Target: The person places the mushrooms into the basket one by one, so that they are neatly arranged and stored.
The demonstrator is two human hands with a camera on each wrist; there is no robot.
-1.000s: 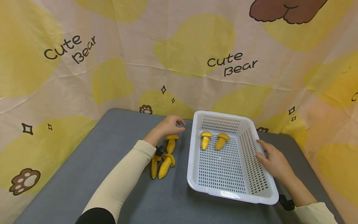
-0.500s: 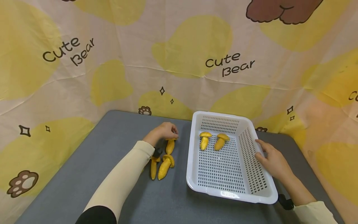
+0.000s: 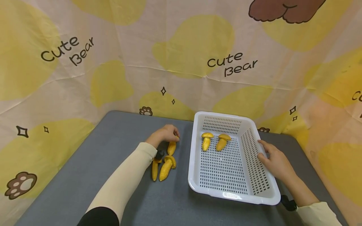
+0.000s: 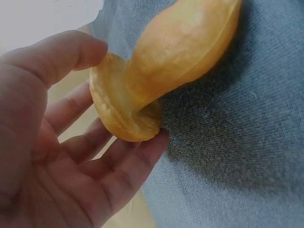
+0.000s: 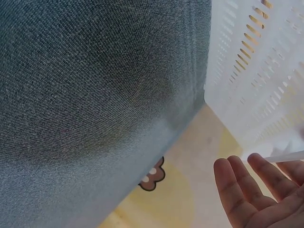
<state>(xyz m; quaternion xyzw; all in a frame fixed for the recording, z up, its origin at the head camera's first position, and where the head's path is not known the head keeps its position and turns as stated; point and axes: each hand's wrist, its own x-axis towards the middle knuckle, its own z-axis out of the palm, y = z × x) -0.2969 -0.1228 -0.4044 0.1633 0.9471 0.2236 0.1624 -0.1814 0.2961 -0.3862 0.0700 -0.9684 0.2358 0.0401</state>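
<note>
The left hand [image 3: 167,133] pinches the cap of a yellow mushroom [image 3: 171,148] on the grey table; in the left wrist view the thumb and fingers of the hand [image 4: 71,156] lie around the rim of the cap [image 4: 114,104]. Just nearer stand two more mushrooms, a plump one [image 3: 166,169] and a slim one [image 3: 155,170] partly behind the wrist. The right hand [image 3: 278,163] rests on the right rim of the white basket [image 3: 234,197]. Inside it lie two mushrooms [image 3: 206,142] [image 3: 222,143]. In the right wrist view, fingers [image 5: 235,190] touch the basket's edge.
A grey table [image 3: 70,182] stretches to the left and in front of the basket. Behind it hangs a printed cloth [image 3: 181,47] with yellow patches and bear lettering, also along both sides. Black bands are on both wrists.
The left hand has come down from above the farthest loose mushroom and now holds its cap. The right hand and the basket stand as before.
</note>
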